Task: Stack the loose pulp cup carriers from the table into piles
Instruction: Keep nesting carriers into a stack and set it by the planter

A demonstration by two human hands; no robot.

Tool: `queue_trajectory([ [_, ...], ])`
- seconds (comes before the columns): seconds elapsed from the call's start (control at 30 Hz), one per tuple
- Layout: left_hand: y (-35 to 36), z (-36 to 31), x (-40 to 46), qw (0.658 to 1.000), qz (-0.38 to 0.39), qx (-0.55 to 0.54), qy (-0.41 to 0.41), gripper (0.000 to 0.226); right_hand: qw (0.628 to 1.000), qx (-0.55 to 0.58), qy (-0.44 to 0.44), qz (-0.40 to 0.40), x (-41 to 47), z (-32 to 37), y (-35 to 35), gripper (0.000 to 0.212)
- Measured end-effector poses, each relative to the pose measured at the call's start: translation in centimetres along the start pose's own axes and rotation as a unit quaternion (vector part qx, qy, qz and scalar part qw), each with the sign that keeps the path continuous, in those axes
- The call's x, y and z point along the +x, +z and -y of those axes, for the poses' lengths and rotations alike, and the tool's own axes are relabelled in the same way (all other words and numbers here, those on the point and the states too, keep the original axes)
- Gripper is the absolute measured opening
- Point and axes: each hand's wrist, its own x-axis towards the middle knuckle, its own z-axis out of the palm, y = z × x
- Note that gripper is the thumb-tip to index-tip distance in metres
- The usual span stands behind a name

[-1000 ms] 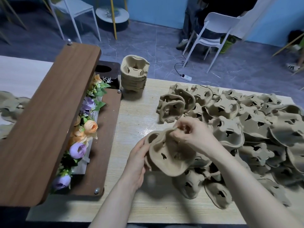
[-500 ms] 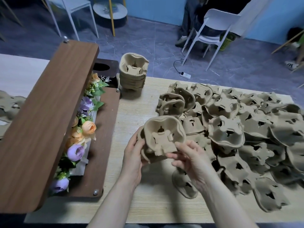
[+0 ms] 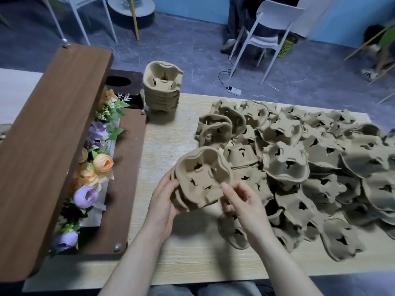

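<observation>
My left hand (image 3: 163, 201) grips a small nested stack of brown pulp cup carriers (image 3: 202, 178) from its left side, cups facing up, above the light wooden table (image 3: 171, 259). My right hand (image 3: 241, 201) hovers just right of the stack with relaxed, slightly curled fingers, a fingertip near its rim, holding nothing. A finished pile of carriers (image 3: 163, 88) stands at the table's far edge. Many loose carriers (image 3: 299, 163) lie heaped, mostly upside down, across the right half of the table.
A dark wooden shelf unit (image 3: 47, 146) holding artificial flowers (image 3: 94, 167) runs along the left. Beyond the table are a white chair (image 3: 269, 33) with a seated person, a power strip (image 3: 234, 90) on the floor, and a round stool (image 3: 130, 5).
The right hand set a carrier onto the stack held by the left hand, then let go and drew back to the right. The stack turned cups-up.
</observation>
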Motion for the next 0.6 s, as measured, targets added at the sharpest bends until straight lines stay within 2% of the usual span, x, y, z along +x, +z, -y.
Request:
queue_trajectory([
  [0.17, -0.2, 0.4, -0.1, 1.000, 0.010, -0.019, -0.016, 0.030, 0.998, -0.061, 0.006, 0.021, -0.4, -0.8, -0.2, 0.039],
  [0.33, -0.3, 1.1, -0.6, 0.998, 0.035, -0.020, -0.046, 0.048, 0.995, -0.093, 0.018, 0.025, -0.9, -2.1, -0.4, 0.054],
  [0.43, -0.1, 1.3, -0.8, 0.998, 0.057, -0.011, -0.027, 0.054, 0.996, -0.087, 0.018, 0.001, -0.9, -2.8, -0.6, 0.052],
  [0.5, 0.0, 1.4, -0.8, 0.998, 0.062, 0.000, -0.013, 0.045, 0.995, -0.097, 0.013, -0.005, -1.2, -2.7, -0.9, 0.049],
  [0.6, 0.1, 1.6, -0.6, 0.998, 0.055, 0.013, 0.002, 0.039, 0.984, -0.174, -0.012, -0.026, -1.8, -2.0, -1.6, 0.050],
])
